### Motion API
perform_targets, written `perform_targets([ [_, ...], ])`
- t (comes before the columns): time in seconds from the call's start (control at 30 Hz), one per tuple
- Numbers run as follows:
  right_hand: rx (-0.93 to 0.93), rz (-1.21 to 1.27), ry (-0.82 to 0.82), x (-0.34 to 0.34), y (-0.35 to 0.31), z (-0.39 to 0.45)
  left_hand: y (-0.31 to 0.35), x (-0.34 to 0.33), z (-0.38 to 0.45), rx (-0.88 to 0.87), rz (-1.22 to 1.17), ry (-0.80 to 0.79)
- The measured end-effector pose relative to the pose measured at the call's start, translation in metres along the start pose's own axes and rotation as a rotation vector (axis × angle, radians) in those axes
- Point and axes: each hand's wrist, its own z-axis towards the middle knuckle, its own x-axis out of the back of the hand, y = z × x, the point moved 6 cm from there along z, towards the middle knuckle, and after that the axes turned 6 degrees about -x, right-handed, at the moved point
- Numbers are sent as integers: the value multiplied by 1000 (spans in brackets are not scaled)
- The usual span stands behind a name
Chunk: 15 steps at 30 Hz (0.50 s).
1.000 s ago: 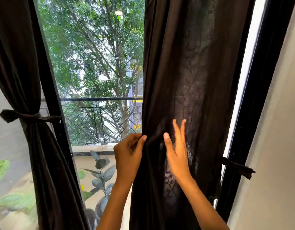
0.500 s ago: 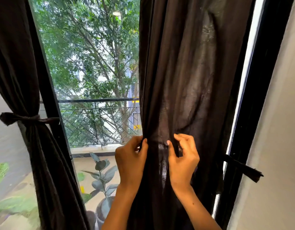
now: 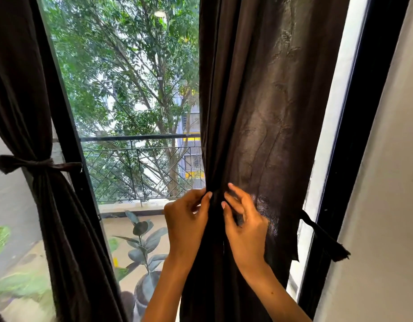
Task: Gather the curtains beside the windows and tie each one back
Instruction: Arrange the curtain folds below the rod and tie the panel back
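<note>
right curtain [image 3: 265, 112]: hangs loose by the frame; we bunch its left edge to narrow it.
left curtain [image 3: 49, 205]: already cinched.
tie strap [image 3: 324, 238]: dangling right, unused.
left hand [image 3: 186, 221]: fingers pinching folds.
right hand [image 3: 247, 228]: fingers curled, raking cloth inward.

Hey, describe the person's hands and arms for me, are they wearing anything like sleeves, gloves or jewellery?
Both forearms are bare as far as the frame shows: no sleeves in view. The left hand and right hand wear no gloves, and no rings, bracelets or watch show on the fingers or wrists. The fingernails look short and unpainted.
</note>
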Motion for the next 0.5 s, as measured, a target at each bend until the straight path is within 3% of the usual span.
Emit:
perform_targets([
  [0.2, -65, -33, -173, -12, 5, -12, 2, -6, -2, 10, -40, -38],
  [0.37, -92, 14, -291, -15, 11, -17, 6, -12, 5, -69, 88, -56],
  [0.43, -52, 28, -283, -12, 11, -11, 6, -13, 7, -101, 141, -53],
  [0.5, 20, 35, -175, -2, 9, 0, 1, -13, 9, -85, 134, -49],
])
